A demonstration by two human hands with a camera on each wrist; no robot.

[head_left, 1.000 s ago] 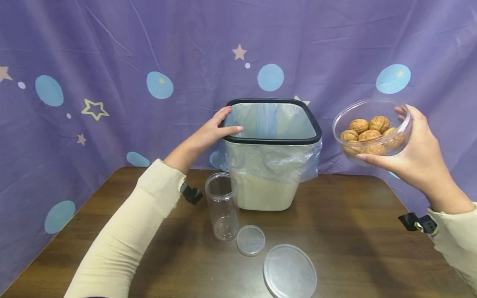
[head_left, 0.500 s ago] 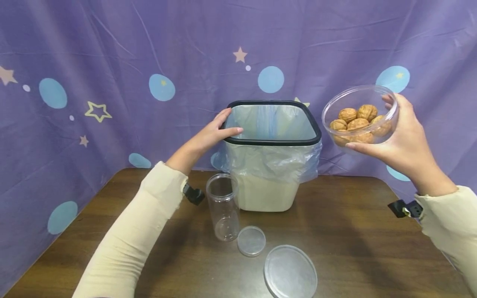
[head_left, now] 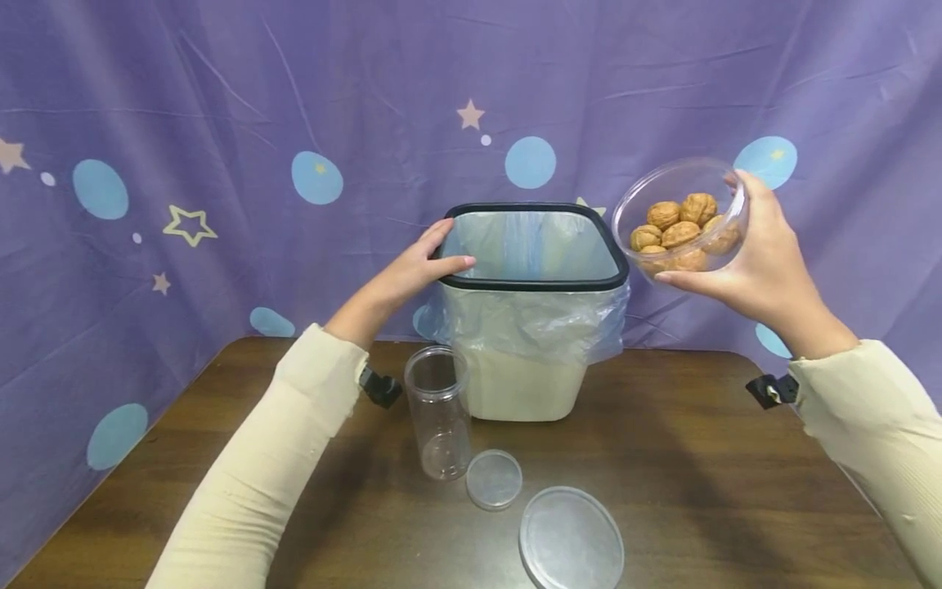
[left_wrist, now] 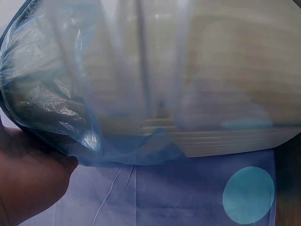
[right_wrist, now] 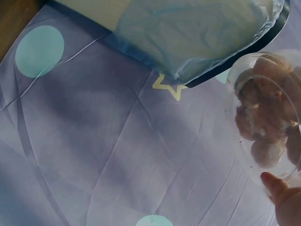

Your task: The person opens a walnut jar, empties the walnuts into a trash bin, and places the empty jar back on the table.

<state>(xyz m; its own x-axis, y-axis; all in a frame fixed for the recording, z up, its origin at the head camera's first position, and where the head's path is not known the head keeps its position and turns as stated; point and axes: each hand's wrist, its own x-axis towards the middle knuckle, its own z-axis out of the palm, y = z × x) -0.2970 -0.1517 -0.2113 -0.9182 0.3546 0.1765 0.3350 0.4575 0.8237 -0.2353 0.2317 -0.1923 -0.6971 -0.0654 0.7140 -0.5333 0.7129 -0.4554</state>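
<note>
My right hand (head_left: 765, 262) holds a clear round plastic bowl (head_left: 673, 180) by its right side, thumb underneath at the front. Several walnuts (head_left: 680, 235) lie in it. The bowl is raised and tilted a little left, just right of the trash bin (head_left: 522, 384) and near its rim. My left hand (head_left: 415, 270) grips the bin's black rim at the left corner, thumb over the inner edge. A thin translucent bag (head_left: 545, 315) lines the bin and hangs over its outside. In the right wrist view the walnuts (right_wrist: 268, 108) show through the bowl's underside.
A clear lidless jar (head_left: 441, 425) stands on the wooden table (head_left: 684, 491), close in front of the bin. A small round lid (head_left: 495, 479) and a larger one (head_left: 572, 538) lie nearby. Behind everything hangs a purple patterned curtain (head_left: 397, 82).
My right hand has carried the bowl of walnuts left and slightly up, towards the bin, and tilted it more to the left. My left hand stays on the rim.
</note>
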